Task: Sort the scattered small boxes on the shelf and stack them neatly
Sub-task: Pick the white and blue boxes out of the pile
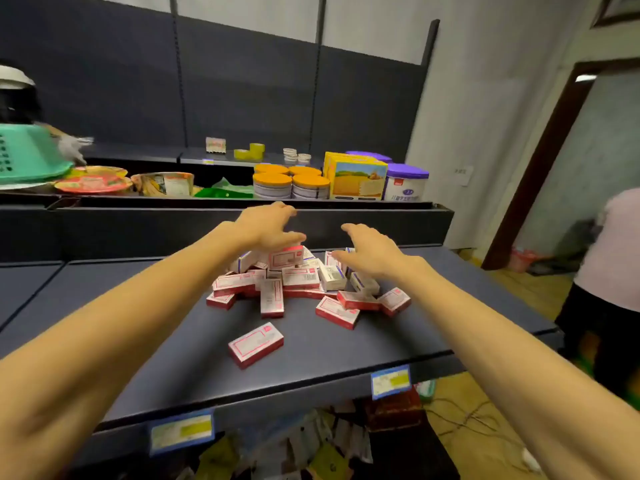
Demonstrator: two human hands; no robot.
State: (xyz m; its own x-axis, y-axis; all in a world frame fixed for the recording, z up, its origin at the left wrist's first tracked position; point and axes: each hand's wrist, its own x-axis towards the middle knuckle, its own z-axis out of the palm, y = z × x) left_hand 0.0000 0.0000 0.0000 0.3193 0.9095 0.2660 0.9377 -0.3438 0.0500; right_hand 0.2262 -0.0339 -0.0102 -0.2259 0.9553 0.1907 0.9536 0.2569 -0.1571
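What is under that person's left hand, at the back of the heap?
Under the left hand sits the top of the heap of small boxes, with one red-and-white box just below the fingers. Whether they touch it is unclear; the palm covers whatever lies beneath.

Shop. Dark metal shelving [346, 344] under the hands, price tags [390, 381] on its front lip; beyond the hands, lidded tins [291, 183], tape rolls [250, 151].
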